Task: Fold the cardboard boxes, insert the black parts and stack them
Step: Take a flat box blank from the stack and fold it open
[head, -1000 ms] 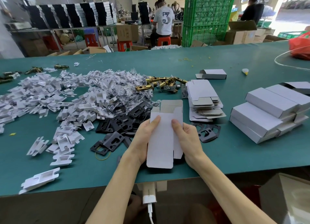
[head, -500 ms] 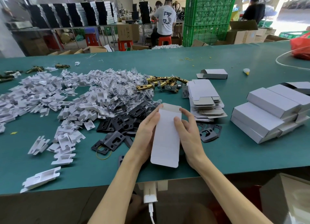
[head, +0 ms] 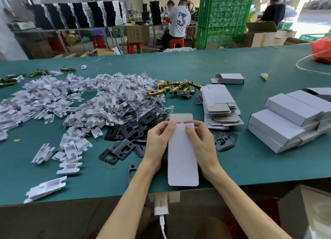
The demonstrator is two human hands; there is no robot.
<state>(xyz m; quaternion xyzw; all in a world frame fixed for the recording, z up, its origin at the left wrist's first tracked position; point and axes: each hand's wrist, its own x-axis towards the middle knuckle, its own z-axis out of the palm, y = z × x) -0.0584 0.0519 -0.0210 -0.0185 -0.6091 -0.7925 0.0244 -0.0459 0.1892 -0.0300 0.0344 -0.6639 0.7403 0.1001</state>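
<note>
We're seeing a teal-green table [head: 250, 167], a plain white box [head: 181, 158], matte black plates [head: 123, 148], a heap of white plastic bits [head: 44, 99] and shiny gold latches [head: 155, 92]. Plus bright green crates [head: 223, 15], red stools [head: 176, 42], and a white tee [head: 179, 22] with a dark number print.

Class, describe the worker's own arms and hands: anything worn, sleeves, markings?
The left hand and right hand wear no gloves, rings, watch or bracelet. The left forearm and right forearm are bare to the frame's lower edge: no sleeves or markings in view.
</note>
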